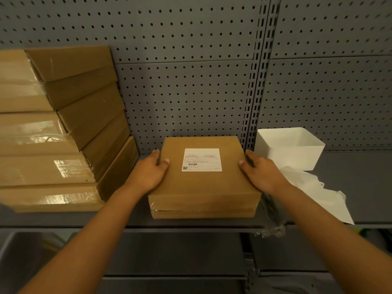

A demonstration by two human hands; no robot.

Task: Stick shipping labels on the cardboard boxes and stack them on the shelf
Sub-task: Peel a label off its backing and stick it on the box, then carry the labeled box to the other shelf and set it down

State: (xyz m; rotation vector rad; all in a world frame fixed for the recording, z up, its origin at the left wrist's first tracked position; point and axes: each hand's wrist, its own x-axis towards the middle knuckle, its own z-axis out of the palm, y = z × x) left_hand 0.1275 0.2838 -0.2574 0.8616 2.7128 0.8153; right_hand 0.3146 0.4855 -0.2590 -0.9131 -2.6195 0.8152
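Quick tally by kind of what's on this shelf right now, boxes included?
Labelled cardboard box, held between left hand and right hand: 1
Stacked cardboard boxes at left: 5 visible
White bin: 1
White paper sheet: 1
Total: 8

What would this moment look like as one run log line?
step: placing labelled box on shelf | left hand: grips left side | right hand: grips right side | label: on top

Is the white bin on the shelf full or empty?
Empty, as far as visible: the white bin shows only bare white inner walls; its bottom is partly hidden behind the front wall.
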